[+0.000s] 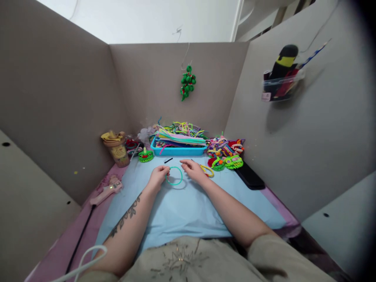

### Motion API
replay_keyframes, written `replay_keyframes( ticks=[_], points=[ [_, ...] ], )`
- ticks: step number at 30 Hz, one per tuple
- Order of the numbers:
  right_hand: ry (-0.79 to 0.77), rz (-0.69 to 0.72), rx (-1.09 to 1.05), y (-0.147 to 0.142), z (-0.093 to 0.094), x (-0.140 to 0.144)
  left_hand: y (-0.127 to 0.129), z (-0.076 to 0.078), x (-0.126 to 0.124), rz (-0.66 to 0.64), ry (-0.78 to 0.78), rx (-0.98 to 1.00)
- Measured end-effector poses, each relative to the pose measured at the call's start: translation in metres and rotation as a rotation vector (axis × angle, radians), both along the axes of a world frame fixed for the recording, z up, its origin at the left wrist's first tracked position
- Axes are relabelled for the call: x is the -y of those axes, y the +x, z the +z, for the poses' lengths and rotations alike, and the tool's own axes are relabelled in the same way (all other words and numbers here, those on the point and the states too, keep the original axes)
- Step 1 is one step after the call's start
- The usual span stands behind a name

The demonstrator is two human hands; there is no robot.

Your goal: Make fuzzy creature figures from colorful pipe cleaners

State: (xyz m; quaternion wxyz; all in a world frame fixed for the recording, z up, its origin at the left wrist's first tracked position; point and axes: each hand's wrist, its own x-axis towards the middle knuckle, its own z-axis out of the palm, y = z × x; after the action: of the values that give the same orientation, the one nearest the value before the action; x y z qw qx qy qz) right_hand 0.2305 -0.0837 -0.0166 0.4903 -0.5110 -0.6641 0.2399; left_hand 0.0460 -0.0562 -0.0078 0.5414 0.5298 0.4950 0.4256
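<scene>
Green pipe-cleaner ring (175, 176) lies mid-mat on the blue sheet (182, 211), pinched at its left edge by the left hand (159, 175); right hand (192, 168) sits just beside its right side, fingers curled, grip prob. not on it. Bare sheet toward the body, w/ cardboard walls (58, 105) close on three sides. Behind, blue tray (176, 151) heaped w/ pipe cleaners (179, 135); clear wall bin (282, 87) holds tools.

Grey partition panels (58, 98) wall in a small desk (282, 223) on three sides. A green ornament (187, 83) hangs on the back panel; a clear holder (282, 88) is fixed to the right one. Above, a white wall (147, 19) shows.
</scene>
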Motion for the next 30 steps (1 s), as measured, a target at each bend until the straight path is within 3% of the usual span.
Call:
replay_keyframes(
  ticks=[4, 8, 13, 19, 24, 30],
  points=[
    [-0.152, 0.110, -0.135, -0.009, -0.005, -0.001, 0.002, -0.001, 0.000, 0.037, 0.028, 0.034],
    [-0.233, 0.067, -0.193, -0.013, -0.004, 0.000, 0.001, 0.002, 0.001, -0.019, -0.009, 0.067],
    [-0.225, -0.031, -0.239, -0.006, 0.002, 0.002, -0.003, 0.005, 0.001, -0.079, -0.082, 0.072],
    [-0.261, 0.013, -0.213, -0.008, 0.000, 0.001, -0.003, 0.005, 0.003, -0.098, -0.015, 0.017],
    [-0.031, -0.058, -0.014, -0.012, 0.000, 0.004, -0.002, 0.007, 0.006, -0.140, 0.020, -0.023],
    [0.204, -0.047, 0.245, -0.014, 0.001, 0.007, 0.003, 0.004, 0.011, -0.250, 0.050, -0.040]
  ],
)
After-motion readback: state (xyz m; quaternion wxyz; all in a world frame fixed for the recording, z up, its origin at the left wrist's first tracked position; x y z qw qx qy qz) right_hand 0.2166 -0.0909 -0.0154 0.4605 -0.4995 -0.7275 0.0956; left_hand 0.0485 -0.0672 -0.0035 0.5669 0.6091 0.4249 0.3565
